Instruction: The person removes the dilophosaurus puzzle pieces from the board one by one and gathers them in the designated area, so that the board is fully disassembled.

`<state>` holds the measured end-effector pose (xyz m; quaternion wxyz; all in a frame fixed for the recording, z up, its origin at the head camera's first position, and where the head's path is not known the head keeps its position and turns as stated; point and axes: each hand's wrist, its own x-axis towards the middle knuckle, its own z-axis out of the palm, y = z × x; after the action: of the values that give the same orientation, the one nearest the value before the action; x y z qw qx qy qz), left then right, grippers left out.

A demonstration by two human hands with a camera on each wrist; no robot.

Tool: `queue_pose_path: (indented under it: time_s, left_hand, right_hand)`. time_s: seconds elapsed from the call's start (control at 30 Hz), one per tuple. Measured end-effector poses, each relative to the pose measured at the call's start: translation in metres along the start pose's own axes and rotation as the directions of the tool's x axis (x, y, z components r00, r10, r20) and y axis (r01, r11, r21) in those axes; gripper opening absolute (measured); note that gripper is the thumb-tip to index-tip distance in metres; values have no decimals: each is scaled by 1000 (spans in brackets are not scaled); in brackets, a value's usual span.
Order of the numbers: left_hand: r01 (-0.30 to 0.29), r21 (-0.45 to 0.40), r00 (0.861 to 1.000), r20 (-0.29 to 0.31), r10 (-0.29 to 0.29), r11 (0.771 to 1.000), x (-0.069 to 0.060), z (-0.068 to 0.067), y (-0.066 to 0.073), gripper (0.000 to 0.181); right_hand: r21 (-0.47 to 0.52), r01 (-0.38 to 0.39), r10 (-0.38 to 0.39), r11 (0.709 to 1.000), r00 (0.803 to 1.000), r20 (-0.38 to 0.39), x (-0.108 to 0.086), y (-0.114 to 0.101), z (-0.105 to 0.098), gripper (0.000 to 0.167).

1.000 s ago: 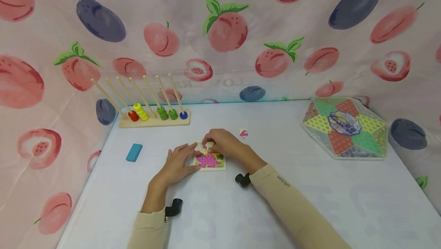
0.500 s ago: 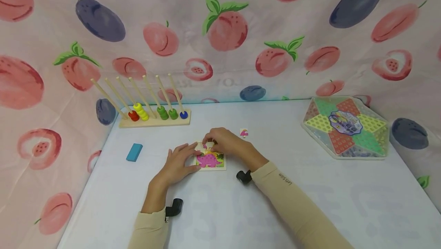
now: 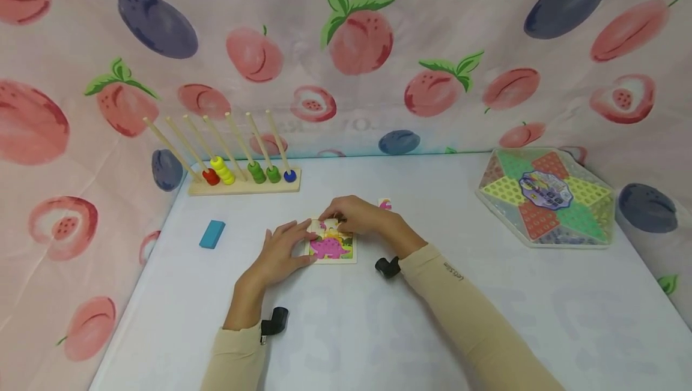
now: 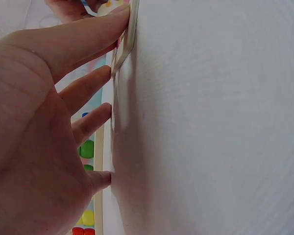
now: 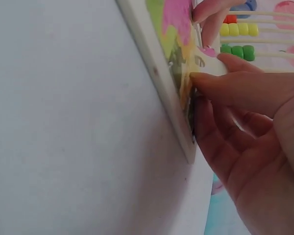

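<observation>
l hand [image 3: 280, 253] spread out, r hand [image 3: 359, 215] curled nr it.

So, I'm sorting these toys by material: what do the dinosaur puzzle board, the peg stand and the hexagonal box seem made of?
Puzzle board: likely wood, matt, with a pale, unpainted-looking rim. Peg stand: probably bare wood, matt, pale tan throughout base and rods. Hexagonal box: perhaps smooth plastic, since patches look see-through.

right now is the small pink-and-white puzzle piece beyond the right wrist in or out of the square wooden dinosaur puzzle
Out: the piece lies on the white table, apart from the puzzle.
</observation>
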<state>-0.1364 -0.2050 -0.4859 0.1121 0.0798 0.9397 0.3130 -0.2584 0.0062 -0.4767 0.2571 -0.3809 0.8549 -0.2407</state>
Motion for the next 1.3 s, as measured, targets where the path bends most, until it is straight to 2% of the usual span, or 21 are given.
queue_pose_path:
  time_s: [0.23, 0.5, 0.63, 0.8, 1.03, 1.3]
  left_hand:
    - [3, 10, 1000, -3, -3, 1000, 1, 0, 0, 44]
    - [-5, 12, 1000, -12, 5, 1000, 2, 0, -1, 41]
    - [-2, 12, 1000, -9, 2, 1000, 3, 1, -1, 42]
    - [1, 10, 1000, -8, -1, 1000, 2, 2, 0, 42]
    - [9, -1, 1000, -4, -9, 1000, 0, 1, 2, 43]
    - [5, 7, 1000, -9, -5, 1000, 1, 2, 0, 43]
  right_hand:
    - [47, 36, -34, 998, 998, -45, -3, 1, 2, 38]
    - [74, 76, -71, 994, 995, -70, -5, 4, 5, 21]
    - [64, 57, -51, 996, 995, -84, -7, 6, 5, 25]
    - [167, 50, -27, 985, 990, -138, -10, 12, 4, 30]
    - [341, 94, -18, 935, 976, -219, -20, 20, -8, 35]
    - [536, 163, -24, 829, 966, -257, -33, 23, -22, 33]
